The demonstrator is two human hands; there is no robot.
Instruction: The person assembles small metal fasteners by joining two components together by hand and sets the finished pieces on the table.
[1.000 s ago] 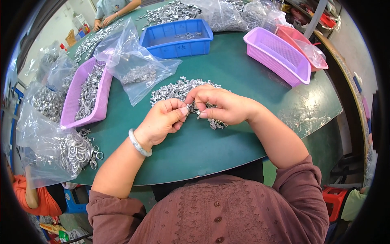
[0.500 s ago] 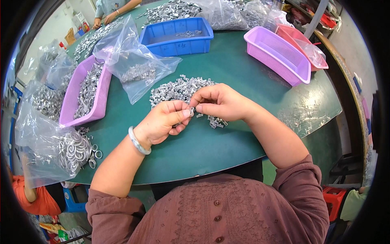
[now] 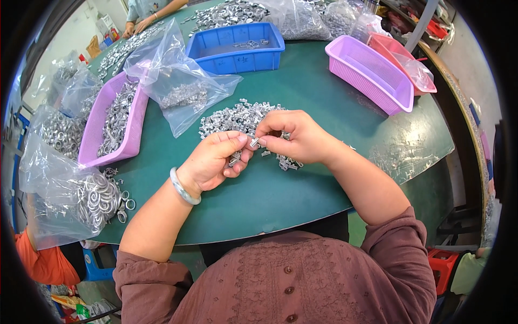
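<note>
Near the centre of the frame, a small silver metal piece sits between the two hands, above the near edge of a loose pile of similar pieces. The right hand, coming in from the right, pinches that piece narrowly between thumb and forefinger. The left hand, with a pale bangle on its wrist, is curled palm inward; its thumb and forefinger meet right beside the piece, though whether they also grip it I cannot tell. A few more metal bits show within its bent lower fingers. The pile lies on a dark green surface, and a few strays lie under the right hand. Left of the pile, at the upper left of the frame, a clear plastic bag holds small metal parts, just beside a long lilac basket filled with metal parts. Below that, a larger clear bag lies open, with rings and spirals at its mouth. At the top centre stands a blue tray with a few rings inside; at the upper right, another lilac basket stands against a pink one. At the upper left edge, a co-worker's hands rest near scattered metal parts.
</note>
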